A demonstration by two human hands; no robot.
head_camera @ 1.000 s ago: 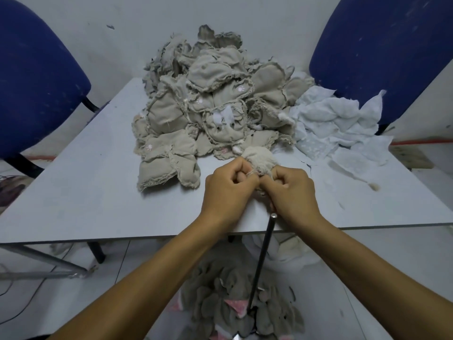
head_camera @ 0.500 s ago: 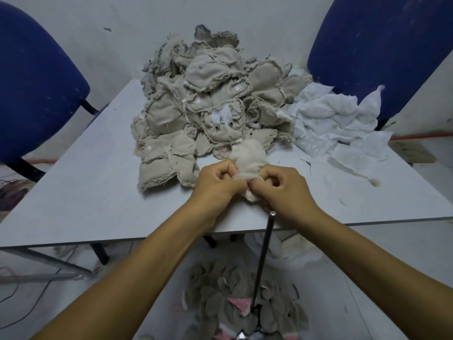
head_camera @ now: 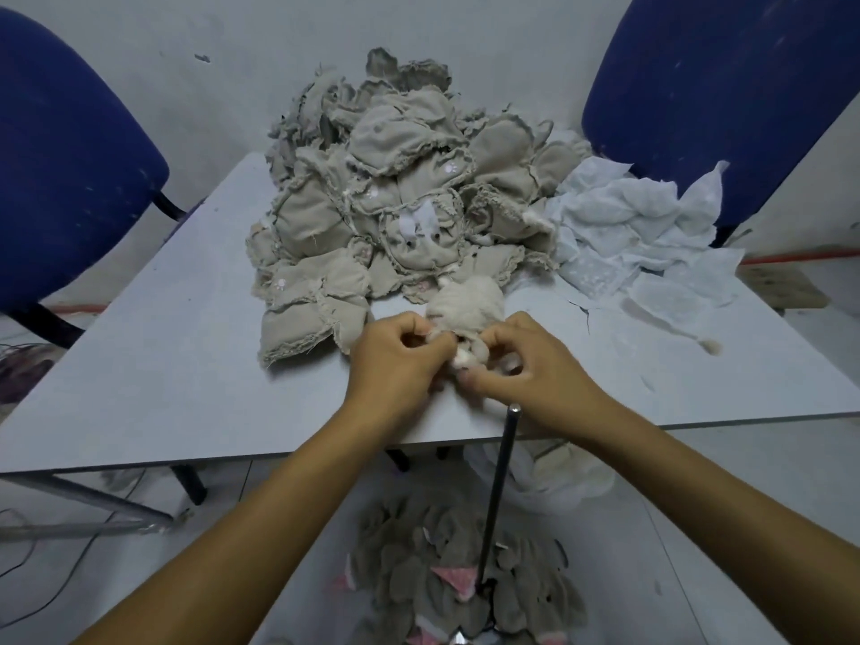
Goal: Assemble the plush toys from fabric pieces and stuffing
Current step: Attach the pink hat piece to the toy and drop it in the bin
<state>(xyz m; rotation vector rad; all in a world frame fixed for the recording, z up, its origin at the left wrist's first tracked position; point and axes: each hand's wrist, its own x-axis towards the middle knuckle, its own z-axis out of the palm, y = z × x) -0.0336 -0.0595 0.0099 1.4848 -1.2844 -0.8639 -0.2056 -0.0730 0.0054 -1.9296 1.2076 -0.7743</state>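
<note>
Left hand (head_camera: 395,360) and right hand (head_camera: 535,365) both pinch a beige toy (head_camera: 465,304), fingers curled on its open end. It sits on the counter (head_camera: 163,356) just before the fabric pile (head_camera: 395,193).

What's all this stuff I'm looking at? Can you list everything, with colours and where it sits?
Fabric shells: a big heap, beige, table's far middle.
Small shell in work: one, pale beige, between both hands.
White cloth pieces: a pile, white, table's right.
Table: one, light grey.
Chairs: two, blue, left and right behind the table.
Metal rod: one, dark, upright below the table's edge.
Grey plush pieces: a heap, grey with pink, below.
Left hand: pinches the shell.
Right hand: pinches the shell.
</note>
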